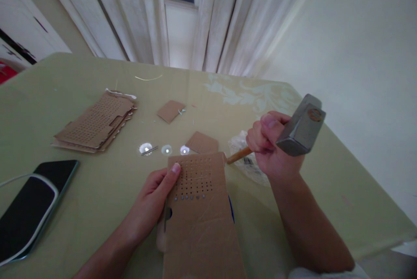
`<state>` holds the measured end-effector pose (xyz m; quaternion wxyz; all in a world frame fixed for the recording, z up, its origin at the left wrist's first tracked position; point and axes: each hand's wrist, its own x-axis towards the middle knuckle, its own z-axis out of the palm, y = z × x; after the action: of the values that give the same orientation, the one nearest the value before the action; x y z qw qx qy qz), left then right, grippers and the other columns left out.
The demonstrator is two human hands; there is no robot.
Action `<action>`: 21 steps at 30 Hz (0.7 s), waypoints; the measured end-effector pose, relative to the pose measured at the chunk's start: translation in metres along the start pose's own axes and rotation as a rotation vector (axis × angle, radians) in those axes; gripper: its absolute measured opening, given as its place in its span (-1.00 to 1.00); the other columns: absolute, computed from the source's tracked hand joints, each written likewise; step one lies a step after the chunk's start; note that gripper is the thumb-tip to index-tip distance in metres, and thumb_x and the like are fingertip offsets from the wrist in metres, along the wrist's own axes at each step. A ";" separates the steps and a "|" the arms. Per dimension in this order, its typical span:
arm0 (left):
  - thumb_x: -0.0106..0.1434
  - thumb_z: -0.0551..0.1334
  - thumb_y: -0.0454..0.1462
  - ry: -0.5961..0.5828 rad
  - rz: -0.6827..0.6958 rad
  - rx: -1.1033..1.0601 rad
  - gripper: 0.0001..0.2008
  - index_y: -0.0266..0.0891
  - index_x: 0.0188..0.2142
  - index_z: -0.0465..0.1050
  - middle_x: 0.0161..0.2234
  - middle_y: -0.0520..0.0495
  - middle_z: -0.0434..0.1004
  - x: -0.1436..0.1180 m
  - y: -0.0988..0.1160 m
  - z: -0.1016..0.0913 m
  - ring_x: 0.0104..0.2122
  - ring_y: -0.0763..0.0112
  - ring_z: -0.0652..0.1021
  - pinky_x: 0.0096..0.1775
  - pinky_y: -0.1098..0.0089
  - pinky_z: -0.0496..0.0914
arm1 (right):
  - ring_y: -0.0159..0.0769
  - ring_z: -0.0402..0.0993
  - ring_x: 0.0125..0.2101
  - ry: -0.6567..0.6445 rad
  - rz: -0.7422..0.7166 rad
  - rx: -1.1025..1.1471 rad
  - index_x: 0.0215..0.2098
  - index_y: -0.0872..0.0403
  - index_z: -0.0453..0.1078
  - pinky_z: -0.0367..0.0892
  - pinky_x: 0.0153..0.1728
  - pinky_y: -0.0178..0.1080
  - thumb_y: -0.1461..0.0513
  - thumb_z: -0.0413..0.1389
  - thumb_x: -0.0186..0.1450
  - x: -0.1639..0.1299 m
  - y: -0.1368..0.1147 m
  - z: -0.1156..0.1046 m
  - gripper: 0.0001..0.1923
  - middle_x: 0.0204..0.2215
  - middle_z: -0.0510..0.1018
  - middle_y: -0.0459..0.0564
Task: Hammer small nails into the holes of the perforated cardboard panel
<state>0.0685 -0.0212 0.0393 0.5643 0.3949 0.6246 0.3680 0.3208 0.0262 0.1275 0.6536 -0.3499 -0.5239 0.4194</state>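
My right hand (272, 146) grips a hammer (301, 126) close to its grey steel head, which is raised above the table; the wooden handle pokes out to the left of my fist. My left hand (153, 198) presses on the left edge of a brown cardboard sheet (200, 227) lying in front of me. The sheet has a grid of small punched holes in its upper part and a row of several nail heads (189, 197) below the holes. The hammer head hangs to the right of and above the sheet.
A stack of punched cardboard sheets (96, 123) lies at the left. Two small cardboard scraps (170, 111) (202, 143) and a loose nail (150, 151) sit mid-table. Two phones (32, 203) lie at the near left. A crumpled plastic bag (243, 157) sits under my right hand.
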 end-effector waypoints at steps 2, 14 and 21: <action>0.10 0.51 0.24 -0.023 0.014 -0.009 -0.49 -0.15 -0.39 0.72 -0.35 -0.10 0.71 0.000 0.000 0.000 -0.26 0.15 0.61 -0.25 0.34 0.53 | -0.56 -0.17 -0.74 0.012 0.006 -0.003 -0.61 0.01 0.05 -0.16 -0.73 -0.35 0.09 0.41 0.40 0.000 0.000 0.000 -0.32 -0.72 0.02 -0.32; 0.28 0.42 0.26 -0.169 0.077 -0.058 -0.42 -0.21 -0.46 0.66 -0.47 -0.06 0.56 0.002 -0.004 -0.003 -0.44 0.32 0.46 -0.43 0.42 0.39 | -0.55 -0.18 -0.74 0.026 0.010 -0.001 -0.63 0.01 0.04 -0.16 -0.73 -0.35 0.08 0.45 0.37 -0.001 0.000 0.000 -0.30 -0.72 0.02 -0.32; 0.32 0.30 0.37 -0.190 0.119 -0.030 -0.28 -0.21 -0.54 0.51 -0.56 0.04 0.31 0.003 -0.001 -0.002 -0.52 0.42 0.25 -0.50 0.44 0.22 | -0.56 -0.16 -0.74 0.012 0.002 0.003 -0.62 0.01 0.05 -0.17 -0.73 -0.36 0.08 0.43 0.39 0.000 0.001 0.000 -0.31 -0.71 0.03 -0.33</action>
<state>0.0666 -0.0189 0.0373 0.6041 0.4560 0.5380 0.3711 0.3207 0.0267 0.1267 0.6568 -0.3519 -0.5193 0.4185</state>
